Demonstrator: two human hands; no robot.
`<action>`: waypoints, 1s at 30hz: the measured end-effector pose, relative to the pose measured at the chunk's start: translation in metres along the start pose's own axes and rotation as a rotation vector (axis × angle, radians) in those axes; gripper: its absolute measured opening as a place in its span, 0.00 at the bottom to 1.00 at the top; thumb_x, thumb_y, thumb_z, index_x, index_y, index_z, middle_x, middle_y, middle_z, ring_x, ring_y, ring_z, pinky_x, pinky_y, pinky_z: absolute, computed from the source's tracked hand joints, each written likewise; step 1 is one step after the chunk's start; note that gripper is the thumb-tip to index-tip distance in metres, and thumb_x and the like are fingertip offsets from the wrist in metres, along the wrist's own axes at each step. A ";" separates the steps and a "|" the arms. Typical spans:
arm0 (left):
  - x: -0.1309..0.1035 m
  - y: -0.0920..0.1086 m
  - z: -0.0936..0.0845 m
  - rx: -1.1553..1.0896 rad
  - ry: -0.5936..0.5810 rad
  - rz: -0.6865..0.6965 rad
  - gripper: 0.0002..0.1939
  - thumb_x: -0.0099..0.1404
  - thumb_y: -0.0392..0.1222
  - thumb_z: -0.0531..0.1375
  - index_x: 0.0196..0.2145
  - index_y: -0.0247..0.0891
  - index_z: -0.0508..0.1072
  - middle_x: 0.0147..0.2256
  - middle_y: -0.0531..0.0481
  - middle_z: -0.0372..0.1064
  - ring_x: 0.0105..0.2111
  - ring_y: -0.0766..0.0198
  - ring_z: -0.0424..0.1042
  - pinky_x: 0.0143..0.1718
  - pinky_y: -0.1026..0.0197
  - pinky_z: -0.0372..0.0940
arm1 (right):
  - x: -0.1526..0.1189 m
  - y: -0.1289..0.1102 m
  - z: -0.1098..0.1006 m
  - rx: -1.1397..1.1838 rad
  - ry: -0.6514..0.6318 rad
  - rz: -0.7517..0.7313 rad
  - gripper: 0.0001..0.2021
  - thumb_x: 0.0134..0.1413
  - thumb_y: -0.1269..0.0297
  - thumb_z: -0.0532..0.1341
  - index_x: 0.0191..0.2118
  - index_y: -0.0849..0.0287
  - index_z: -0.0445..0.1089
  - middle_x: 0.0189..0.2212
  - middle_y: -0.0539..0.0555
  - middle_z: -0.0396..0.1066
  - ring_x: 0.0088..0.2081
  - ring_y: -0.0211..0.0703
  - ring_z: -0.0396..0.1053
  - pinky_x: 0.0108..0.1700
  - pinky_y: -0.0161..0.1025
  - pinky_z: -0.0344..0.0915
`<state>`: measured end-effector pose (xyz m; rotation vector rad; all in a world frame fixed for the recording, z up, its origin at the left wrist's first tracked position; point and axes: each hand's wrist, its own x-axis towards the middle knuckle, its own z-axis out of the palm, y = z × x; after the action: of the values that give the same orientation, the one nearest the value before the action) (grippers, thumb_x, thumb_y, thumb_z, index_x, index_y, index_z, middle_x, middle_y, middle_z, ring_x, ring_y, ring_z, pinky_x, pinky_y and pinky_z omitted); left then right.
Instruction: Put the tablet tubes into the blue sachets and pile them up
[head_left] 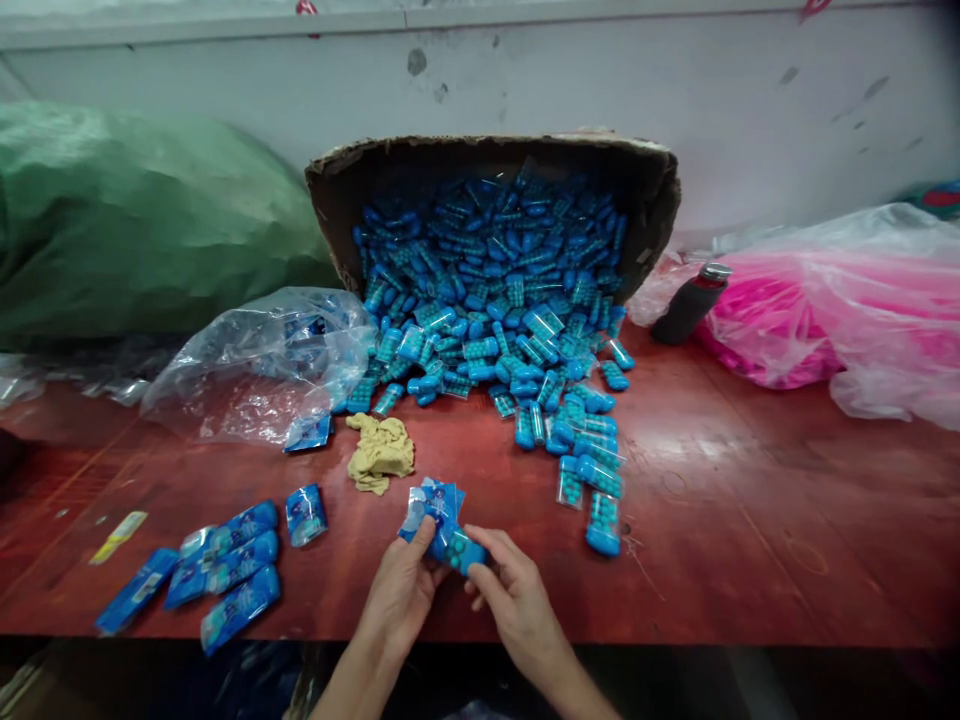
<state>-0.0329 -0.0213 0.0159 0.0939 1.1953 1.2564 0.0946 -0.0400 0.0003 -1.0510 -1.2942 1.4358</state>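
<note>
Left hand [405, 582] gripping blue packets [436, 503], right hand [511, 590] pinching blue container [465, 552], near red table edge [712, 630]

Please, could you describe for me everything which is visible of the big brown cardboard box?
The big brown cardboard box lies on its side on the red table, its open mouth towards the viewer. Its rim looks worn and ragged, its inside dark. Small clear containers with blue ends and turquoise balls heap inside and spill out in front. Behind it is a pale wall; its back is hidden.
</note>
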 end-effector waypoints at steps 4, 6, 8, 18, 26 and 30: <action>0.000 -0.002 0.000 -0.017 -0.029 0.014 0.04 0.53 0.35 0.62 0.25 0.32 0.70 0.22 0.50 0.72 0.22 0.67 0.70 0.25 0.64 0.67 | -0.002 0.005 0.004 0.145 0.080 0.127 0.14 0.53 0.63 0.56 0.46 0.56 0.67 0.37 0.53 0.67 0.27 0.35 0.69 0.26 0.32 0.69; -0.001 -0.003 0.001 -0.013 -0.070 0.000 0.03 0.55 0.35 0.60 0.27 0.31 0.71 0.24 0.48 0.73 0.23 0.66 0.70 0.23 0.64 0.66 | -0.002 0.008 0.006 0.164 0.158 0.116 0.14 0.51 0.62 0.59 0.45 0.57 0.67 0.37 0.53 0.68 0.27 0.35 0.69 0.28 0.33 0.70; -0.003 -0.003 0.001 -0.008 -0.110 -0.046 0.05 0.56 0.34 0.59 0.32 0.31 0.71 0.28 0.46 0.74 0.25 0.64 0.71 0.22 0.64 0.65 | -0.001 0.008 0.008 0.258 0.169 0.172 0.18 0.48 0.61 0.61 0.47 0.56 0.65 0.36 0.53 0.69 0.26 0.35 0.69 0.26 0.33 0.70; -0.013 -0.014 0.006 -0.032 -0.210 -0.071 0.07 0.52 0.37 0.62 0.31 0.33 0.72 0.27 0.49 0.72 0.23 0.68 0.68 0.22 0.67 0.63 | 0.001 0.010 0.009 0.403 0.201 0.234 0.17 0.42 0.65 0.64 0.42 0.56 0.66 0.38 0.52 0.69 0.26 0.36 0.69 0.22 0.32 0.69; -0.011 -0.003 0.006 -0.010 -0.132 -0.074 0.04 0.51 0.36 0.64 0.26 0.33 0.73 0.24 0.50 0.73 0.25 0.69 0.70 0.30 0.68 0.66 | -0.002 -0.001 -0.006 -0.108 0.098 -0.059 0.16 0.46 0.68 0.63 0.44 0.52 0.68 0.38 0.51 0.71 0.38 0.43 0.68 0.42 0.40 0.66; -0.009 0.006 0.003 0.020 -0.269 -0.160 0.05 0.53 0.32 0.61 0.31 0.32 0.74 0.28 0.47 0.74 0.28 0.66 0.72 0.33 0.66 0.67 | 0.003 -0.008 -0.013 -0.208 -0.007 -0.163 0.27 0.42 0.65 0.67 0.51 0.46 0.63 0.40 0.51 0.66 0.43 0.44 0.65 0.49 0.42 0.61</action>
<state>-0.0331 -0.0244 0.0269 0.1732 0.9637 1.0546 0.1071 -0.0341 0.0074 -1.0494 -1.5230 1.2030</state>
